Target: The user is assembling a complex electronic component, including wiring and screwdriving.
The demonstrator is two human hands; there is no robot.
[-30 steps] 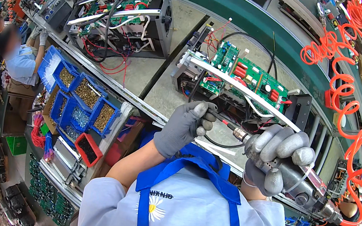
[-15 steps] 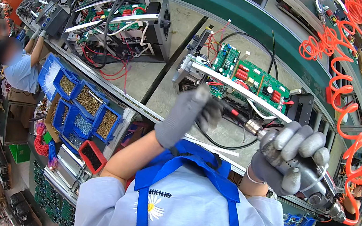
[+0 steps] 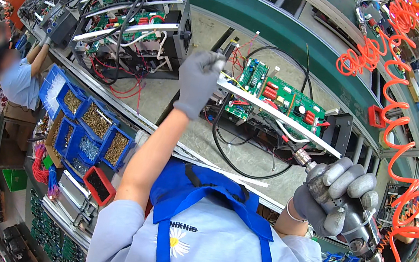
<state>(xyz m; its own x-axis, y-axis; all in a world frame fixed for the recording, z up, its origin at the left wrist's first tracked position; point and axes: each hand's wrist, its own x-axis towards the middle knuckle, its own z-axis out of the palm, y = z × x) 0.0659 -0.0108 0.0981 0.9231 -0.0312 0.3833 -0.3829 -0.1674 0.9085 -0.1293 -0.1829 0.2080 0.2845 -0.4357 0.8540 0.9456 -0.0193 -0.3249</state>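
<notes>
My right hand, in a grey glove, wraps round a grey air screwdriver. Its metal nose points up and left at the front side of an open electronic unit with green circuit boards and a white bar along its top. At the unit's left end is my gloved left hand, its fingers curled together. A thin yellow wire runs by the fingertips. Whatever those fingers pinch is too small to make out. A black cable loops in front of the unit.
A second open unit with cables stands to the left. Blue bins of screws and a red tray lie at lower left. An orange coiled hose hangs at right. Another person works at far left.
My left hand has moved up and left, from beside the screwdriver's tip to the unit's left end. The screwdriver has shifted slightly downward, still in my right hand.
</notes>
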